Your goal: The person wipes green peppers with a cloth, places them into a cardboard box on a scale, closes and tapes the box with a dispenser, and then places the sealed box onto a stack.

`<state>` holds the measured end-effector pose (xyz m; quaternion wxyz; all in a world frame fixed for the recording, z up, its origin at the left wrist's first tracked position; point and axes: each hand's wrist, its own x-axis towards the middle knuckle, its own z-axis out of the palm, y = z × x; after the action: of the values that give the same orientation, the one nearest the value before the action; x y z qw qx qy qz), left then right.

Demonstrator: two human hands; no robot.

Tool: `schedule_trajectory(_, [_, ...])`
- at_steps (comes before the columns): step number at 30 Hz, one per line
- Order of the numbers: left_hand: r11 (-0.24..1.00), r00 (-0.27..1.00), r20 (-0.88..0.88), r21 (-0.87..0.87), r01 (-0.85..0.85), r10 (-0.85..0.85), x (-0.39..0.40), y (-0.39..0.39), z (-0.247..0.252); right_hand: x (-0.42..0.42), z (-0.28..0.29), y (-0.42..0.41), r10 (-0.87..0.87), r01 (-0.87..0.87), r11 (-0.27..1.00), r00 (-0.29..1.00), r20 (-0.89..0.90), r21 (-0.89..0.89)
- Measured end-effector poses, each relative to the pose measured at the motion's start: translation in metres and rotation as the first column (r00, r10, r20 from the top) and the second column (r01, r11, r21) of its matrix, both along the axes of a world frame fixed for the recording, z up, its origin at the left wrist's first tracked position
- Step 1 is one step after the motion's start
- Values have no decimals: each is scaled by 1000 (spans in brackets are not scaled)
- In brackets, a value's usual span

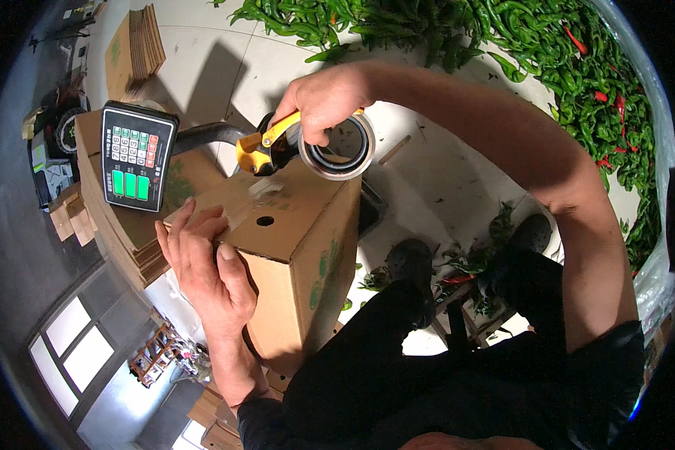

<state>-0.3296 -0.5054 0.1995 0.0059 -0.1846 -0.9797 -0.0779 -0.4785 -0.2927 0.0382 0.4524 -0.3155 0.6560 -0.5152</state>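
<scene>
My right hand (329, 101) grips the yellow handle of a tape dispenser (250, 152), with a wide roll of clear packing tape (365, 163) on it. The dispenser's head is at the far end of a closed cardboard box (315, 219). On the box's top are a strip of clear tape (267, 191) and a round hole (265, 221). Green print marks the box's side. With fingers spread, my left hand (211, 270) rests against the box's left top edge.
A scale's keypad display (138, 157) on a black arm stands left of the box. Flattened cardboard (112, 225) lies behind it, with another cardboard stack (135, 50) farther off. Green peppers (517, 34), some red, cover the floor at the upper right, bordered by plastic sheeting (655, 169).
</scene>
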Motion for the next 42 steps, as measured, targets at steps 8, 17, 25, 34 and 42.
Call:
schedule_trajectory(8, [997, 1000, 21, -79, 2, 0, -3, -2, -1, -1, 12, -25, 254, -242, 966, 948, -192, 86])
schedule_trajectory(17, [997, 999, 39, -79, 5, -2, 3, -10, 0, 35, 7, 39, 342, -344, 938, 938, 54, 38])
schedule_trajectory(25, [997, 1000, 0, -81, 11, -11, -3, -11, 0, 169, 30, 49, -419, 410, 895, 908, 14, 174])
schedule_trajectory(34, [954, 950, -96, -11, -300, 298, -29, -25, -12, 158, 19, 6, -726, 725, 688, 688, -1, 35])
schedule_trajectory(42, [906, 914, -71, -116, -406, 401, -31, -15, -12, 263, 9, -4, -485, 483, 870, 874, 2, 98])
